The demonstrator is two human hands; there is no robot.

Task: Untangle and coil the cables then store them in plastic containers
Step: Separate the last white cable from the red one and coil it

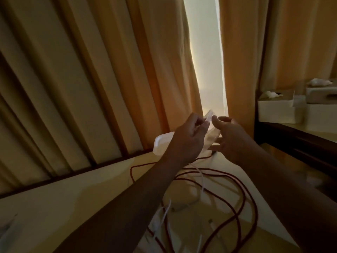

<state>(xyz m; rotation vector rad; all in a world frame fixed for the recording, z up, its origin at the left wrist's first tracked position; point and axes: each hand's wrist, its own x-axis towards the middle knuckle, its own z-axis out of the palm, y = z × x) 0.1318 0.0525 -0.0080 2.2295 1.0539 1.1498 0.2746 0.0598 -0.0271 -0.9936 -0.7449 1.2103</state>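
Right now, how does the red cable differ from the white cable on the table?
The red cable is dark and thicker; the white cable is pale and thinner. The red cable sweeps in wide loops over the table; the white cable runs in narrower strands through those loops. Both lie tangled and uncoiled; the left hand pinches a clear plastic container instead.

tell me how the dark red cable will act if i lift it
Probably floppy: the dark red cable lies in loose loops on the table. Lifting likely drags the white cables too, since they cross it. Looks thin, so probably light.
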